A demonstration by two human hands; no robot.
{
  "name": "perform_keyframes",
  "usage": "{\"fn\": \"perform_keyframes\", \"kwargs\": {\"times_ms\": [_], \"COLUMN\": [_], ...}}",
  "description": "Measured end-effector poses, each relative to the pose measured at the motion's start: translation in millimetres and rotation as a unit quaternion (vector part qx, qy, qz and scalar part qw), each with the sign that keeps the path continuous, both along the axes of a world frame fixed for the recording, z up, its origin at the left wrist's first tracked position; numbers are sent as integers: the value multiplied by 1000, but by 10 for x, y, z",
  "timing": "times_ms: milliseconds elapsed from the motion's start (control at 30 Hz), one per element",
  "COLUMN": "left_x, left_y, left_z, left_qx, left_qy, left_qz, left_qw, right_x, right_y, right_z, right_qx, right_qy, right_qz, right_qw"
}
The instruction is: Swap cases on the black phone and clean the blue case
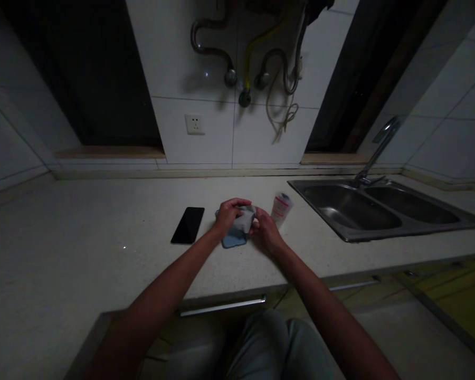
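Observation:
My left hand (227, 214) is curled over a crumpled grey cloth (244, 219) and presses it onto a light blue phone case (233, 240) lying on the white countertop (103, 237). From the right, my right hand (266, 229) pinches the edge of the same cloth, fingers closed. A black phone (188, 225) lies flat, screen up, just left of my left hand. A small white bottle with a red label (281, 208) stands right behind my right hand.
A double steel sink (380, 211) with a tall faucet (378, 150) is set into the counter at the right. Pipes and hoses (253, 58) hang on the tiled back wall above a socket (195, 124). A drawer handle (221, 306) runs below the counter's front edge.

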State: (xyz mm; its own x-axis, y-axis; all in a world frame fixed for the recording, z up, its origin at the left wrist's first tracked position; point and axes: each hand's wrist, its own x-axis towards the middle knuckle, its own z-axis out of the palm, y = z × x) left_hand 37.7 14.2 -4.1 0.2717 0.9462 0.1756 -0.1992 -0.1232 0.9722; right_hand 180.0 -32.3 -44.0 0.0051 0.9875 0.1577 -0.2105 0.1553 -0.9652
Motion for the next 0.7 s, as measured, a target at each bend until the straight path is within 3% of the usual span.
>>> {"fn": "perform_keyframes", "kwargs": {"times_ms": [67,167,267,333,500,700], "left_x": [-13,-72,-176,-244,-316,-298], "left_y": [6,37,93,137,193,113], "left_z": [16,39,56,63,64,70], "left_qx": [24,96,213,242,262,258], "left_qy": [14,65,160,196,209,220], "left_qz": [-8,13,83,92,45,-30], "left_qw": [1000,993,960,946,941,940], "right_x": [15,42,61,65,70,44], "right_y": [-7,-14,-14,-9,25,29], "right_z": [27,59,62,48,-11,-44], "right_qx": [-22,-32,-41,-56,-62,6], "right_qy": [46,63,58,40,27,-46], "right_qz": [28,3,-22,-23,-30,-51], "right_qw": [998,997,997,997,997,998]}}
